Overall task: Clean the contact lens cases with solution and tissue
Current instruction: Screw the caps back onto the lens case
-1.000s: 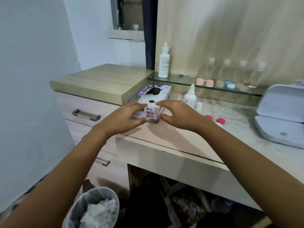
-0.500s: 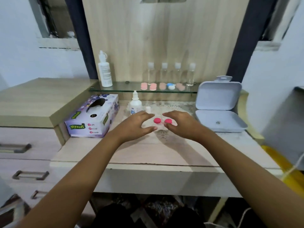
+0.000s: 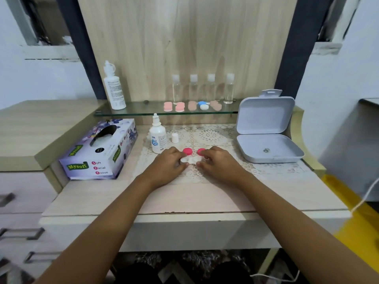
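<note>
Head view. The white lens case (image 3: 190,159) lies on the lace mat (image 3: 215,136) at the middle of the desk (image 3: 184,199). Its left end is pinched between the curled fingers and thumb of the left hand (image 3: 169,168), and its right end is gripped likewise by the right hand (image 3: 220,166). The two pink caps (image 3: 187,151) are off and sit touching the case at 12 o'clock; the right one is partly covered by fingertips.

The wells appear ready for rinsing. The case should be kept level and steadied by one hand while the solution bottle (image 3: 157,136), just beside at 11 o'clock with its small cap (image 3: 175,137) already off, is fetched by the other. The tissue box (image 3: 98,148), at 9 o'clock, is within easy reach for the drying. The lace may snag or soak, so spills are best avoided.

At 2 o'clock an open grey box (image 3: 266,128) is seen. At 12 o'clock a glass shelf (image 3: 139,110) carries a tall white bottle (image 3: 114,87), four clear bottles (image 3: 203,89) and further small cases (image 3: 192,106), backed by a wood panel. Drawers are seen at 8 o'clock.
</note>
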A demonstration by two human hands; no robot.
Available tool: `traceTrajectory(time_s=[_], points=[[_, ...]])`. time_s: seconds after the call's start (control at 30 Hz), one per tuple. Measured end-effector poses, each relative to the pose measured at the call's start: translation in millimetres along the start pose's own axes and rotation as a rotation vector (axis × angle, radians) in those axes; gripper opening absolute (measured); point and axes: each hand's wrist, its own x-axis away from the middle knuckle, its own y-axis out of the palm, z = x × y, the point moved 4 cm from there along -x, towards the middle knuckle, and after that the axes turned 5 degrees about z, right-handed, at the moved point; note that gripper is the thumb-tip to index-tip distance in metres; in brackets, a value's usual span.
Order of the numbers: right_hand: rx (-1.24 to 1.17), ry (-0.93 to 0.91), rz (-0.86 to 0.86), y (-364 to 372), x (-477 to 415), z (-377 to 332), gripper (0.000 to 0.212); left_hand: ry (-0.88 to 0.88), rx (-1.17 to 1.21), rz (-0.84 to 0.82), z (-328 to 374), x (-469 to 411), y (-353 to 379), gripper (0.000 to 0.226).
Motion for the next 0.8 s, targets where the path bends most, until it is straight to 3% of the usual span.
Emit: traceTrajectory(time_s=[0.3,0.43,0.53,0.7,0.8], points=[[-0.024,0.037,0.068,12.3,-0.2,0.3,0.032,0.023,0.070,0.083,-1.0,2.9,-1.3,0.037],[-0.029,0.026,0.080,13.2,0.2,1.2,0.032,0.009,0.099,0.412,-3.7,6.2,-21.1,0.038],[-0.012,0.021,0.082,13.6,0.1,1.3,0.033,-0.155,0.135,0.628,-13.4,2.6,-36.6,0.047],[-0.007,0.012,0.097,14.4,0.3,2.5,0.031,-0.416,0.416,0.527,-44.7,-15.2,-30.0,0.076],[-0.023,0.010,0.104,14.2,0.8,2.9,0.030,-0.421,0.591,0.456,-51.3,-20.9,-22.0,0.070]])
